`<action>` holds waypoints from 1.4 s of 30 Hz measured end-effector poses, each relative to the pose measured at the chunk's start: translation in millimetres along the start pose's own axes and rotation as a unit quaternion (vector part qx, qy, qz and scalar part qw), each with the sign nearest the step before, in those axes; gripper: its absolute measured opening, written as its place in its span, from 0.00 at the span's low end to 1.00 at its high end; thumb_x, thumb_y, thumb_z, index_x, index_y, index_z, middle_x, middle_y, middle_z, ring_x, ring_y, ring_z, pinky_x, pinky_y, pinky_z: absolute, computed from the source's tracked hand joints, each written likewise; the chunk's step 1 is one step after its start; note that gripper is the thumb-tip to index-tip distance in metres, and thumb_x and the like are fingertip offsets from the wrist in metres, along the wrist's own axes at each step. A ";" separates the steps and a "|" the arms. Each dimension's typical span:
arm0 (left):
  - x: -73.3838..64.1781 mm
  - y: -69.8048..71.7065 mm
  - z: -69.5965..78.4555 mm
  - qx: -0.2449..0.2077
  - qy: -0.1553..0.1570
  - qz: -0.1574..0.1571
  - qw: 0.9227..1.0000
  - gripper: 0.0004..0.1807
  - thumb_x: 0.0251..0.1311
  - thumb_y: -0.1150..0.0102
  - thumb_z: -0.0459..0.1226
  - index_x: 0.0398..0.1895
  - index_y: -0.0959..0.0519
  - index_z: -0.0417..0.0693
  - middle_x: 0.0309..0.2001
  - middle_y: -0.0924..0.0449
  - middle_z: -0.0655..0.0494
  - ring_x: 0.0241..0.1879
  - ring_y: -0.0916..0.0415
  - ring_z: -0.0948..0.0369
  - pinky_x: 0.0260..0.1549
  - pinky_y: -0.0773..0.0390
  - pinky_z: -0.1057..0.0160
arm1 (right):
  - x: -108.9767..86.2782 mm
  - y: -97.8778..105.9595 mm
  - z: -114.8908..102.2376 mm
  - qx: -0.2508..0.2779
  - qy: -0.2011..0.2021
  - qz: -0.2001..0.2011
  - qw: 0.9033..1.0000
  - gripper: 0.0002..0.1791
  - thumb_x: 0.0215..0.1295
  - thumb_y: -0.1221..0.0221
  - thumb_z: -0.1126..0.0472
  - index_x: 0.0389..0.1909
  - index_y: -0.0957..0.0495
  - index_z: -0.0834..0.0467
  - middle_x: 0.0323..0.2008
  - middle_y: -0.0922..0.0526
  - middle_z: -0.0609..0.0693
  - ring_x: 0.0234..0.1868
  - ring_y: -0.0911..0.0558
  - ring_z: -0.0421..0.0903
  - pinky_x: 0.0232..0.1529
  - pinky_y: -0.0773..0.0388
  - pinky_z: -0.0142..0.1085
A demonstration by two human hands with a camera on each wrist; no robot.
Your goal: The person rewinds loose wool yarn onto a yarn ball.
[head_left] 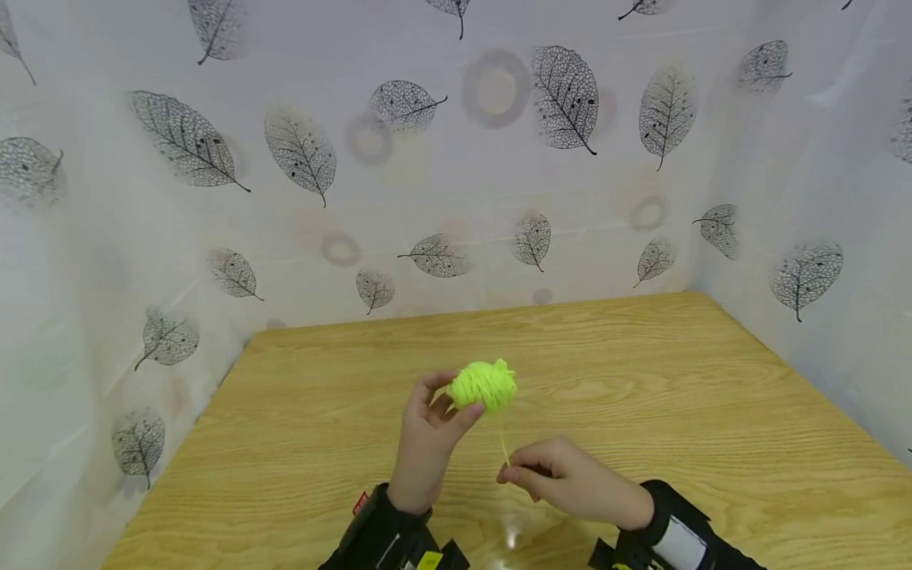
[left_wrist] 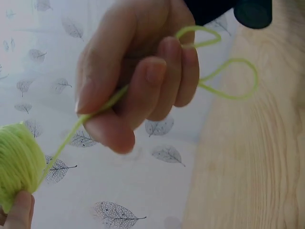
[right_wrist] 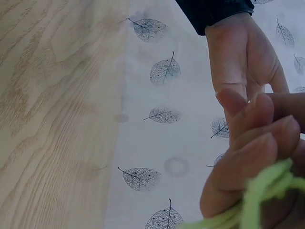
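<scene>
A small ball of neon yellow-green yarn (head_left: 484,386) is held up over the table by my left hand (head_left: 431,431), thumb below and fingers at its left side. From the ball a single strand (head_left: 503,445) runs down to my right hand (head_left: 570,483), which pinches it between thumb and forefinger. In the left wrist view the strand stretches straight from the ball (left_wrist: 19,162) into the right hand's (left_wrist: 138,76) curled fingers, and two yarn loops (left_wrist: 256,78) stick out beyond them. Blurred yarn (right_wrist: 269,183) lies across the right fingers in the right wrist view.
Both hands are above a light wooden table (head_left: 321,412). White sheeting (head_left: 456,182) printed with dark leaf skeletons stands along the back and both sides. Black cuffs with camera mounts (head_left: 395,538) cover both wrists near the front edge of view.
</scene>
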State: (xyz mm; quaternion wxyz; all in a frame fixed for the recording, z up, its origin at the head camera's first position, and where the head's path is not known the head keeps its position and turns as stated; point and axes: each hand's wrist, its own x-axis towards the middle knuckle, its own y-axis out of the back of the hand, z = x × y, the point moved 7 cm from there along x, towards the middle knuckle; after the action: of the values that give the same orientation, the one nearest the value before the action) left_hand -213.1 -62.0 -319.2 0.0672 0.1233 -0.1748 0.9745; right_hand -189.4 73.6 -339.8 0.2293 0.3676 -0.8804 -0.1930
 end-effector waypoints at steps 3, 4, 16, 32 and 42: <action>1.1 3.0 -1.7 0.015 -0.017 0.015 1.000 0.24 0.53 0.39 0.27 0.51 0.37 0.39 0.53 0.35 0.42 0.48 0.28 0.52 0.42 0.22 0.65 | -1.6 -2.4 -3.9 -0.008 0.003 -0.009 1.000 0.12 0.70 0.51 0.57 0.35 0.20 0.55 0.18 0.34 0.36 0.15 0.39 0.28 0.18 0.39 0.21; 1.8 4.4 -2.6 0.023 -0.021 0.020 0.999 0.24 0.52 0.38 0.26 0.51 0.37 0.38 0.53 0.34 0.42 0.48 0.28 0.51 0.42 0.22 0.66 | -2.1 -2.7 -5.6 -0.013 0.005 -0.011 1.000 0.11 0.70 0.51 0.57 0.35 0.20 0.54 0.18 0.34 0.36 0.16 0.39 0.28 0.18 0.38 0.21; 7.4 18.0 -8.1 0.146 -0.051 0.072 0.985 0.23 0.52 0.37 0.28 0.50 0.35 0.36 0.54 0.34 0.43 0.52 0.32 0.52 0.50 0.27 0.57 | -9.0 1.2 -24.4 -0.044 0.045 -0.021 0.998 0.10 0.69 0.50 0.60 0.36 0.20 0.54 0.21 0.23 0.41 0.20 0.36 0.27 0.19 0.32 0.22; 7.8 5.3 -30.4 0.235 -0.007 -0.041 0.971 0.21 0.51 0.35 0.37 0.45 0.31 0.39 0.52 0.30 0.43 0.50 0.28 0.49 0.43 0.22 0.59 | -18.0 16.9 -47.7 -0.077 0.145 0.028 0.986 0.09 0.62 0.46 0.73 0.35 0.21 0.57 0.26 0.19 0.47 0.20 0.33 0.29 0.17 0.31 0.22; -5.0 -18.0 -45.8 0.195 0.117 -0.236 0.945 0.18 0.54 0.37 0.34 0.47 0.29 0.44 0.51 0.28 0.49 0.47 0.26 0.55 0.40 0.20 0.58 | -22.1 51.0 -47.6 -0.068 0.111 0.126 0.983 0.11 0.60 0.46 0.77 0.33 0.21 0.58 0.19 0.26 0.47 0.16 0.36 0.36 0.13 0.34 0.29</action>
State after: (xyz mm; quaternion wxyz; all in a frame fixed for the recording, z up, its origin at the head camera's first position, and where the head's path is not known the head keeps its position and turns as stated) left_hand -215.0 -29.3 -356.3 0.2897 0.0571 0.0616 0.9534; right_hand -178.2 115.2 -280.7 0.3728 0.2567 -0.8733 -0.1802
